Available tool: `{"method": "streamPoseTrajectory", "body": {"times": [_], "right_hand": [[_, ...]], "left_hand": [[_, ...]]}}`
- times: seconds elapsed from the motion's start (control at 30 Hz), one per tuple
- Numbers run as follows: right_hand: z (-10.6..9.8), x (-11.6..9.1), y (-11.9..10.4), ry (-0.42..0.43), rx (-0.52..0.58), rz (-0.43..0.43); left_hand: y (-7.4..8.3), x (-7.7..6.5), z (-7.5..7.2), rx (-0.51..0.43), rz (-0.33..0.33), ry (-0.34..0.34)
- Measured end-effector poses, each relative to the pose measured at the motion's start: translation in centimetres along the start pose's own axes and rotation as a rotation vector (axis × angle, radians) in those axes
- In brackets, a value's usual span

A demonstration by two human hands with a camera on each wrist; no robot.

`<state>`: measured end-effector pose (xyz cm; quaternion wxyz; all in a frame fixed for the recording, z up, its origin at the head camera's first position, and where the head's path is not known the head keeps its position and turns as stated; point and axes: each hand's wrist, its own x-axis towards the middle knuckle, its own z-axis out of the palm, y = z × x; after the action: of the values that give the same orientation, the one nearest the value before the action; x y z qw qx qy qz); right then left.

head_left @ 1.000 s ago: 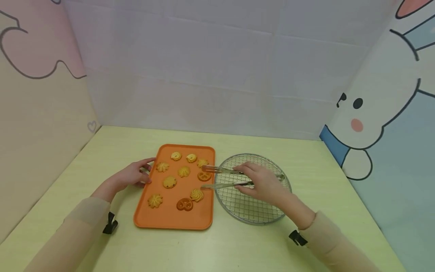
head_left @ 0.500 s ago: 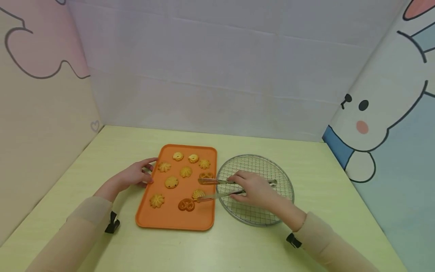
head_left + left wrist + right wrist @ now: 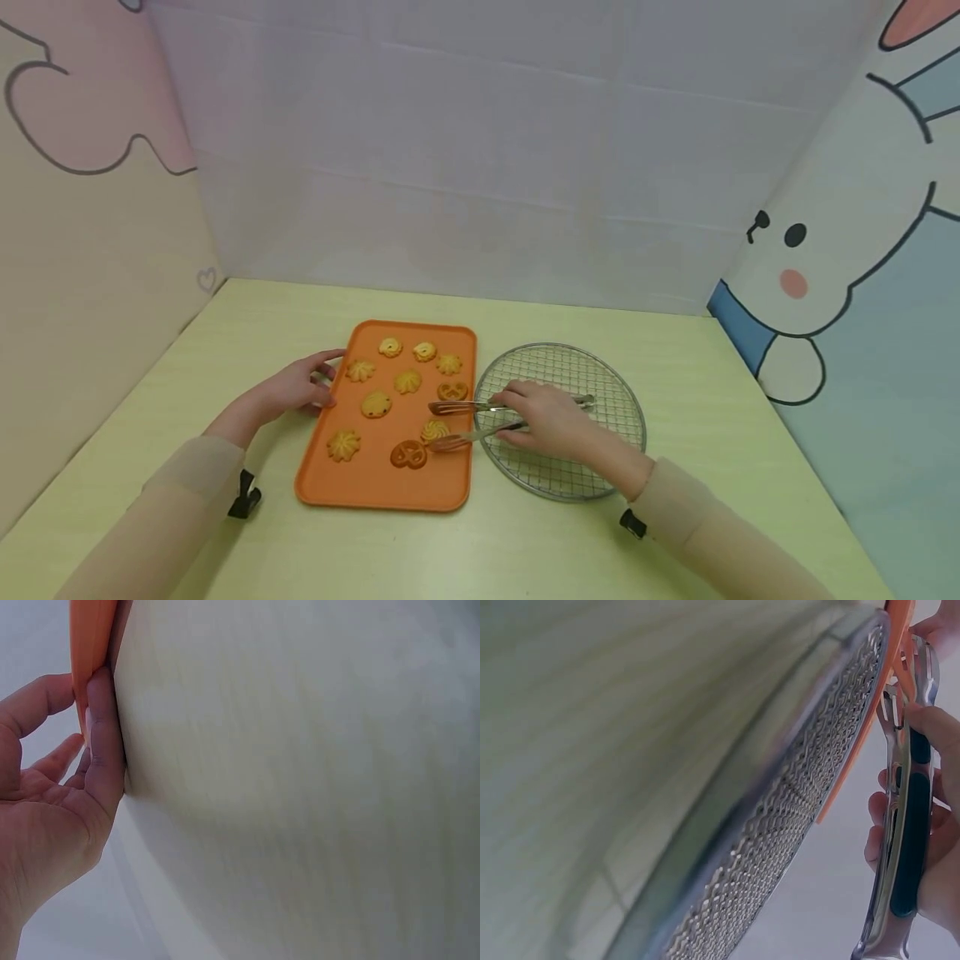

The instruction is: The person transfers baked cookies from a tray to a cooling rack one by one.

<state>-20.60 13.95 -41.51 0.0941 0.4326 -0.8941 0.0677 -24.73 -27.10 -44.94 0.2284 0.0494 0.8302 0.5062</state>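
Pinches the left rim of an orange tray (image 3: pixel 375 487) with the curled fingers of the left hand (image 3: pixel 291 389). Grips metal tongs (image 3: pixel 913 840), tips spread, in the right hand (image 3: pixel 547 420) above a round wire cooling rack (image 3: pixel 581 372). Now brings those tips nearer the wearer than a second ago, to either side of a swirled cookie (image 3: pixel 432 429) lying toward the tray's right, just beside a pretzel-shaped cookie (image 3: pixel 408 455). Apparently leaves the swirled cookie lined up, not yet clamped.

Passable over table (image 3: pixel 360 554) nearside of orange tray (image 3: pixel 375 487); blocked on its left by left hand (image 3: pixel 296 386), over rack (image 3: pixel 555 360) by right hand (image 3: pixel 547 421) with tongs (image 3: pixel 457 407).
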Motion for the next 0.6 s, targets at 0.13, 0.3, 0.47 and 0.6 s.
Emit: {"method": "streamPoseTrajectory", "body": {"times": [0.13,0.3,0.47,0.6], "right_hand": [[0.28,0.37,-0.05,-0.022,0.012,0.007],[0.44,0.62,-0.12,-0.042,-0.008,0.004],[0.37,0.51,-0.31,-0.035,-0.007,0.002],[0.38,0.37,-0.45,-0.050,0.016,0.018]], "left_hand": [[-0.03,0.06,0.00,0.001,-0.002,-0.004],[-0.03,-0.03,-0.04,0.000,0.007,-0.010],[-0.03,-0.10,-0.13,-0.003,0.017,-0.018],[0.11,-0.12,-0.12,-0.002,0.013,-0.017]]}}
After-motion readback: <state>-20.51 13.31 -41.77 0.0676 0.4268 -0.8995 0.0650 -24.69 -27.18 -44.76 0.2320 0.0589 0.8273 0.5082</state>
